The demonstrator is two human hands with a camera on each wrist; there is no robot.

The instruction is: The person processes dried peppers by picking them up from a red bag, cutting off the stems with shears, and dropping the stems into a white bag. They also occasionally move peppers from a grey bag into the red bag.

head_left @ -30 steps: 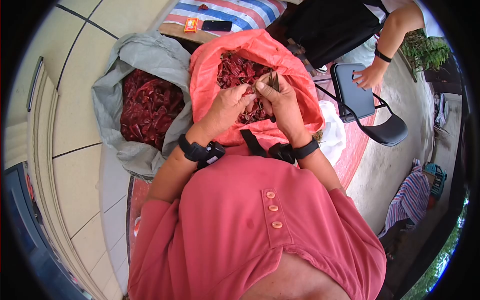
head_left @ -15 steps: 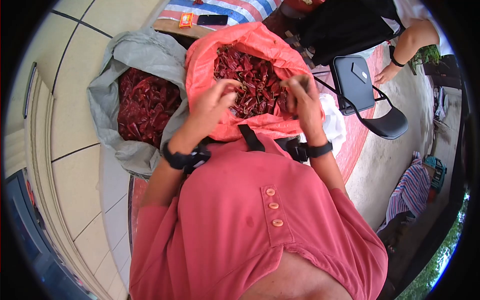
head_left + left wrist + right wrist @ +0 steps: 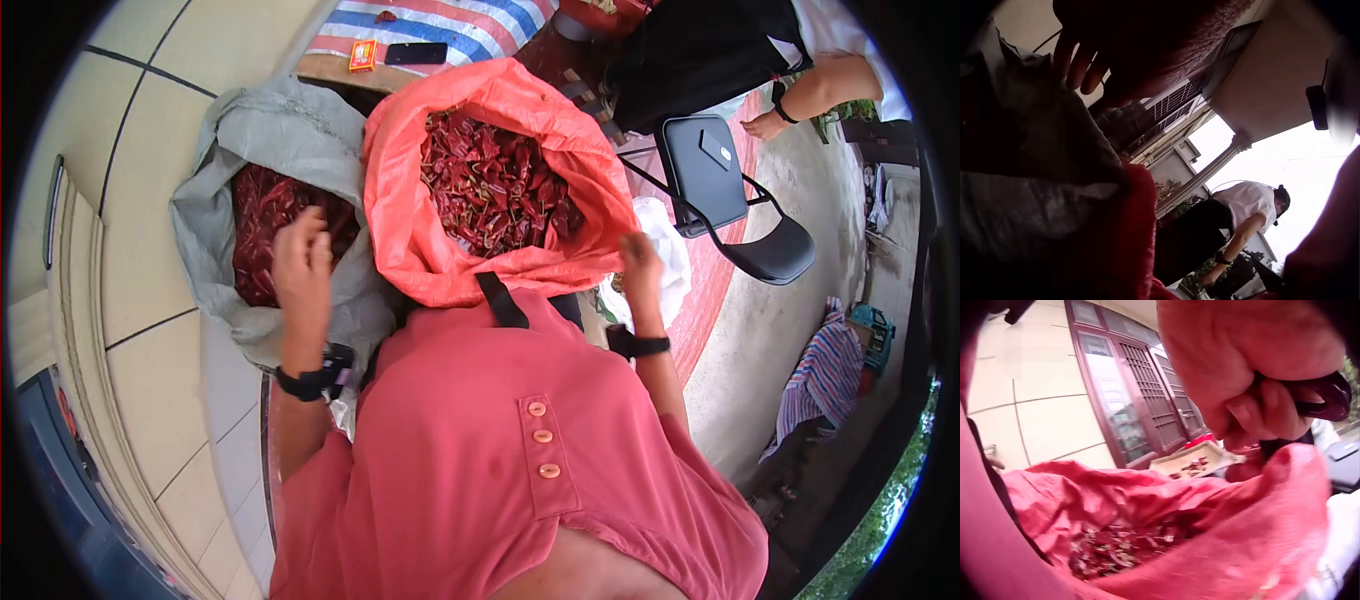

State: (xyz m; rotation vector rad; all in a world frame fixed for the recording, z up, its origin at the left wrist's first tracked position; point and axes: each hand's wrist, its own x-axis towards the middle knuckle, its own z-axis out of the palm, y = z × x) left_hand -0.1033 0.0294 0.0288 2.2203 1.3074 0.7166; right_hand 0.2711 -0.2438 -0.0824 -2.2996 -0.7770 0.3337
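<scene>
My left hand (image 3: 303, 262) hovers over the grey sack (image 3: 285, 120), which holds dried red chillies (image 3: 258, 225). Its fingers are loosely extended, with nothing visible between them; in the left wrist view they hang beside the sack's rim. At the right rim of the pink-red sack (image 3: 395, 235), my right hand (image 3: 642, 272) grips a pair of scissors. The right wrist view shows the dark scissors handle (image 3: 1337, 403) with fingers curled around it; the blades are hidden. Inside the pink-red sack lie many stemmed dried chillies (image 3: 490, 185).
A black folding chair (image 3: 705, 170) stands to the right, near another person's hand (image 3: 768, 124). Beyond the sacks, a striped cloth (image 3: 440, 20) bears a phone (image 3: 417, 54) and a small matchbox (image 3: 362, 56). A white bag (image 3: 660, 240) lies beside the pink-red sack.
My hands were together over the pink-red sack, then parted. The left moved left over the grey sack; the right moved right with the scissors. The other person's hand left the chair.
</scene>
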